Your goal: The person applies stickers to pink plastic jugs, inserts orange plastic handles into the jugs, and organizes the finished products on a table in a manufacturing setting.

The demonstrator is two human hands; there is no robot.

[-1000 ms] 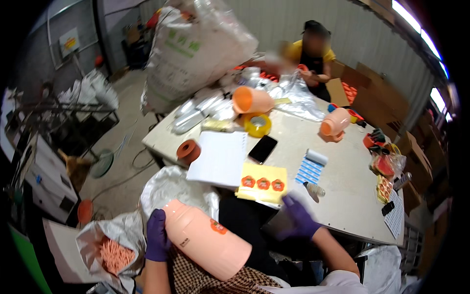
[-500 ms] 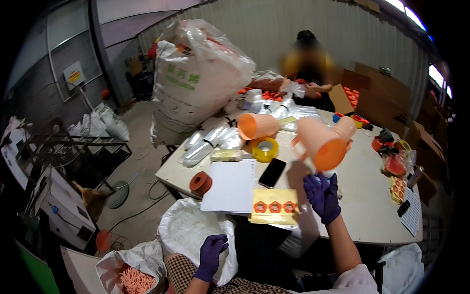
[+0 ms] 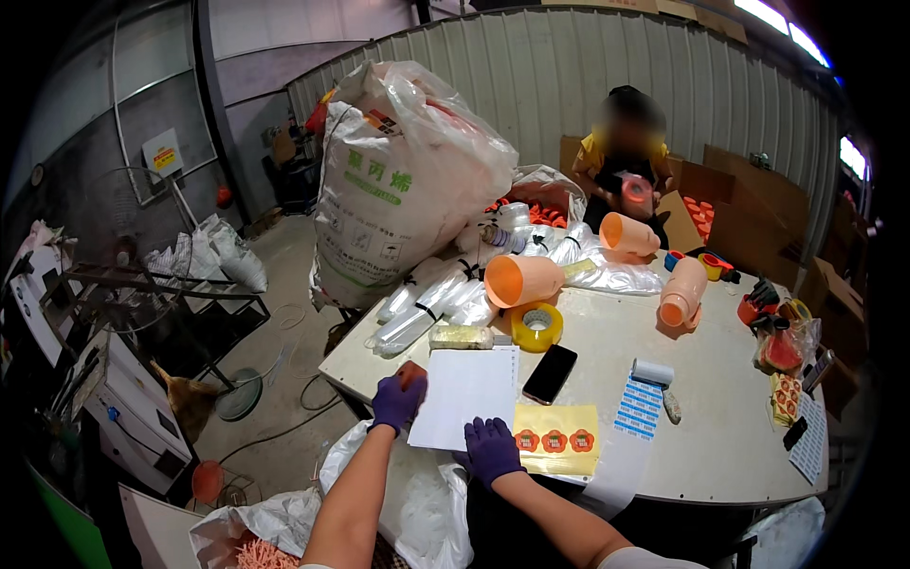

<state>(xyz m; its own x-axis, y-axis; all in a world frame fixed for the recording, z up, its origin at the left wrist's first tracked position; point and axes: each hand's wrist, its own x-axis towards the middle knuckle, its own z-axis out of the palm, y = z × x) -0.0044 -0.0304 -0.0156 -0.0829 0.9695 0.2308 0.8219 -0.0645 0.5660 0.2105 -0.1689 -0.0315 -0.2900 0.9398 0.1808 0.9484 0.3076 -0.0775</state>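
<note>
My left hand (image 3: 399, 398), in a purple glove, is closed around a reddish-brown roll (image 3: 411, 376) at the left edge of a stack of white paper (image 3: 464, 394). My right hand (image 3: 491, 449), gloved alike, lies over the near right corner of that paper with its fingers stretched out. Just right of it is a yellow sheet (image 3: 559, 460) with red flower-shaped stickers. A black phone (image 3: 550, 374) rests beyond the sheet, beside a roll of yellow tape (image 3: 536, 327). Peach-coloured plastic cups (image 3: 523, 282) lie on their sides farther back.
A blue-and-white label strip (image 3: 637, 408) hangs over the front edge of the table (image 3: 730, 408). Clear plastic sleeves (image 3: 427, 308) pile at the back left, before a large white sack (image 3: 398, 190). Across the table a person (image 3: 626, 161) holds a pinkish piece. Cardboard boxes (image 3: 758, 199) stand at right.
My right hand has moved left onto the paper. My left hand has risen from my lap to the reddish-brown roll. The peach cups above my right hand now lie farther back. The view has shifted.
</note>
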